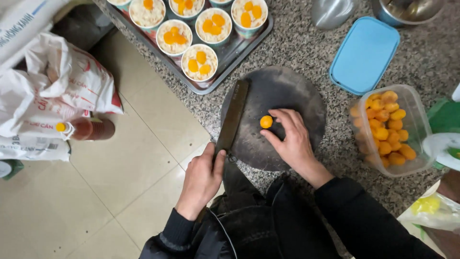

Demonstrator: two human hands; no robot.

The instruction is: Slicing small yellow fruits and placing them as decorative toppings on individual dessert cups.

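A round dark cutting board [287, 91] lies on the speckled stone counter [306, 48]. On it sits one small orange ball [266, 122], pinched between the thumb and fingers of my right hand [292, 141]. My left hand [201, 180] grips the handle of a long dark cleaver [233, 115]. Its blade rests along the board's left side, just left of the ball and apart from it.
A metal tray [235, 52] of paper cups filled with white grains and orange pieces stands at the back. A clear tub of orange balls [390, 129] sits to the right, its blue lid [364, 55] behind it. Sacks [57, 91] and a bottle [91, 129] lie on the tiled floor at left.
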